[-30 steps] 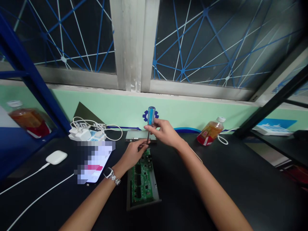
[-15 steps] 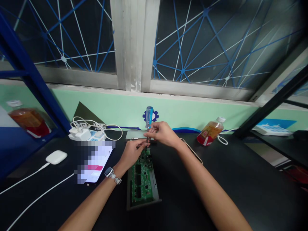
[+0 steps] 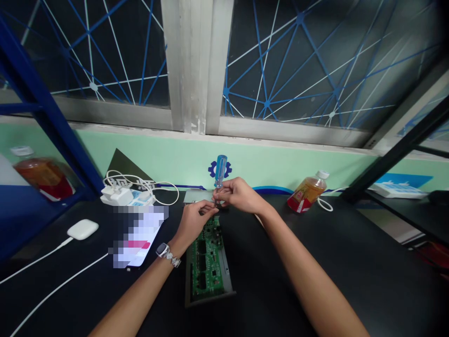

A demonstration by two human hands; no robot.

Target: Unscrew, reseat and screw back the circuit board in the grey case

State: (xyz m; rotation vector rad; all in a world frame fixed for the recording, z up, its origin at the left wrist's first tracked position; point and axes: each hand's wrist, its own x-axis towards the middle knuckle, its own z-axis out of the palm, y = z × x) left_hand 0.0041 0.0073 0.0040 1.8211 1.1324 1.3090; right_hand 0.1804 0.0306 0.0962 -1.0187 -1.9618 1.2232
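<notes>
A screwdriver [image 3: 220,169] with a clear blue handle stands nearly upright, its handle leaning slightly right. The fingers of my right hand [image 3: 238,194] close round the lower part of it. Beside the shaft, my left hand [image 3: 196,219] has its fingertips pinched together; whether they grip the shaft or something small is hidden. Both hands are over the far end of a long green circuit board [image 3: 209,267] seated in a grey metal frame [image 3: 228,276]. The screwdriver's tip is hidden by my left fingers.
A lit phone [image 3: 143,238], a white charging puck [image 3: 83,229] and a power strip with cables [image 3: 121,195] lie left. A pale flat panel [image 3: 191,196] is behind my hands. A drink bottle [image 3: 307,192] stands right, another [image 3: 44,175] far left. Shelf posts flank the black table.
The screwdriver's handle has tipped and shifted slightly right. My right hand has moved a little right, and my left wrist has also shifted slightly right. The board has barely moved.
</notes>
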